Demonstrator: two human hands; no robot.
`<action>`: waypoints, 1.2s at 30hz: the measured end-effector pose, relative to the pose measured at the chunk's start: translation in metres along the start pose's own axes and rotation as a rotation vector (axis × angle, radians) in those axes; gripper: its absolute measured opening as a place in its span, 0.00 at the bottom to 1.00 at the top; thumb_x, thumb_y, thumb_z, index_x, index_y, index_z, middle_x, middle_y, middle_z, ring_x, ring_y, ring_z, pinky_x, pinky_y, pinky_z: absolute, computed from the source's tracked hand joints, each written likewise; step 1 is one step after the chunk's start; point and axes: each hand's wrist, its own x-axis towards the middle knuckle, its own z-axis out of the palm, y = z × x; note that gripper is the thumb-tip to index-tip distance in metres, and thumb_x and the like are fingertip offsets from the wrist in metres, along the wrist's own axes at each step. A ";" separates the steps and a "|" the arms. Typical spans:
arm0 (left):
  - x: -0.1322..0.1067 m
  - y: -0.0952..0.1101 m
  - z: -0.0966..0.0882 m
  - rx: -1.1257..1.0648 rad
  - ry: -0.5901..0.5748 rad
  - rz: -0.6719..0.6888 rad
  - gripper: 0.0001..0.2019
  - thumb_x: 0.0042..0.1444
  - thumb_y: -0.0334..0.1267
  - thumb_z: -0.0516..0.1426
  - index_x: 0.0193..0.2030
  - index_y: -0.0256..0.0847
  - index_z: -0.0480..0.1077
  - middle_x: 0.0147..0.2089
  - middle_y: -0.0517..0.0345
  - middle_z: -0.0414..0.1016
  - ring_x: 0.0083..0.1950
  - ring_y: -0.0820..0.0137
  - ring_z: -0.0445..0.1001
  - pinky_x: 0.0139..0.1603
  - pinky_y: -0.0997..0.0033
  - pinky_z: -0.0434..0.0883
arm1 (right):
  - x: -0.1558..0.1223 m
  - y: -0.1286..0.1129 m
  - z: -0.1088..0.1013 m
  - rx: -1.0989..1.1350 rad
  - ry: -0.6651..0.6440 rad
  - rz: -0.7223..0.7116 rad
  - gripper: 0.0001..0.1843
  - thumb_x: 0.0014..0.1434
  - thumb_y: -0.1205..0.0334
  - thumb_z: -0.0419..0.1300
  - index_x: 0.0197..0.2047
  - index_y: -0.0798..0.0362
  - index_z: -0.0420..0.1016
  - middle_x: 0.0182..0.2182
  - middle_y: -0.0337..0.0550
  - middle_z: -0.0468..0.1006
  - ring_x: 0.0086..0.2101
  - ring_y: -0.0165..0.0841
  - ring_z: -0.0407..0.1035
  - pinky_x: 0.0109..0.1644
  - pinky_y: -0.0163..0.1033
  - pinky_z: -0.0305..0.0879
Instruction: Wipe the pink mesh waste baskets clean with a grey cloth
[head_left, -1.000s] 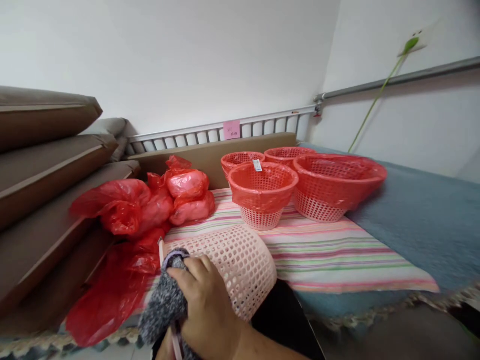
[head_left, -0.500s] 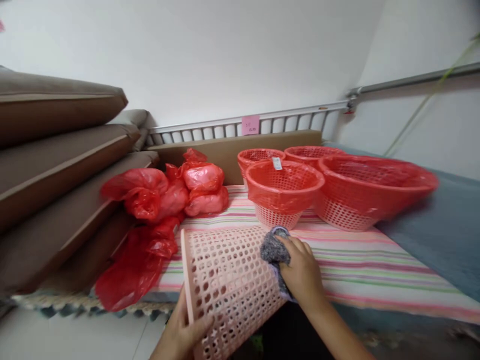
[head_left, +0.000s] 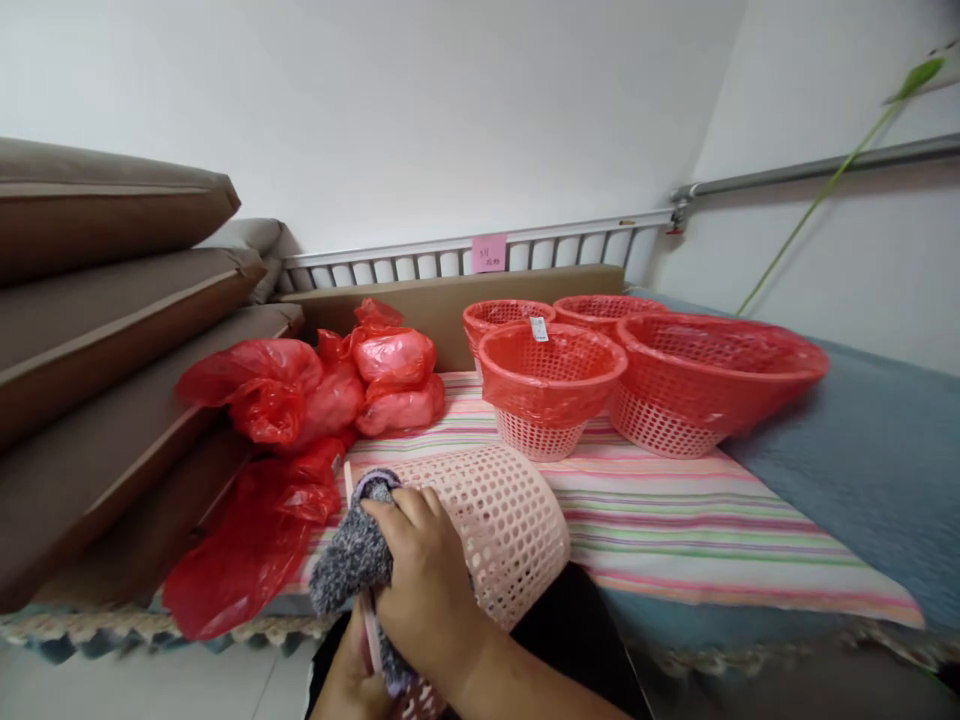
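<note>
A pale pink perforated basket [head_left: 502, 520] lies on its side at the near edge of the bed. My right hand [head_left: 424, 580] is closed on a grey fuzzy cloth [head_left: 352, 555] and presses it against the basket's rim end. My left hand [head_left: 349, 680] is below it at the bottom edge, mostly hidden behind the right hand, holding the basket's rim. Its fingers barely show.
Several red-lined baskets [head_left: 551, 385] stand on a striped cloth [head_left: 675, 510] over a blue bedspread [head_left: 862, 450]. Red plastic bags [head_left: 300, 390] lie to the left beside stacked brown cushions [head_left: 97, 330]. A metal rail [head_left: 450, 255] and cardboard sheet run behind.
My right hand with the cloth has swept from the basket's bottom end on the right back to its rim end on the left. The basket has turned slightly.
</note>
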 end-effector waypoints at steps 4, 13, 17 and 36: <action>-0.002 -0.008 -0.006 0.011 0.060 0.065 0.36 0.25 0.34 0.71 0.47 0.40 0.68 0.38 0.57 0.79 0.53 0.52 0.70 0.60 0.56 0.61 | -0.008 0.005 0.002 0.003 -0.029 -0.025 0.31 0.41 0.72 0.58 0.52 0.50 0.68 0.44 0.44 0.68 0.43 0.39 0.57 0.49 0.45 0.56; -0.011 -0.007 0.001 -0.029 0.082 0.019 0.31 0.24 0.35 0.72 0.41 0.39 0.70 0.41 0.54 0.79 0.55 0.51 0.69 0.56 0.58 0.66 | -0.014 0.005 0.001 -0.010 -0.037 -0.030 0.32 0.40 0.73 0.56 0.52 0.50 0.68 0.44 0.44 0.68 0.44 0.39 0.56 0.50 0.45 0.56; -0.011 -0.006 0.001 -0.026 0.033 -0.005 0.38 0.27 0.36 0.71 0.50 0.41 0.67 0.42 0.53 0.80 0.53 0.50 0.71 0.54 0.56 0.68 | -0.015 0.007 0.004 -0.028 -0.035 -0.062 0.32 0.41 0.74 0.55 0.52 0.50 0.68 0.44 0.44 0.69 0.44 0.40 0.57 0.50 0.45 0.57; 0.010 0.033 0.012 -0.208 -0.132 -0.257 0.44 0.32 0.27 0.65 0.61 0.41 0.58 0.46 0.47 0.79 0.52 0.48 0.73 0.53 0.54 0.69 | -0.017 0.096 -0.042 -0.265 0.288 0.209 0.29 0.41 0.77 0.50 0.47 0.52 0.71 0.43 0.48 0.71 0.45 0.43 0.61 0.52 0.49 0.59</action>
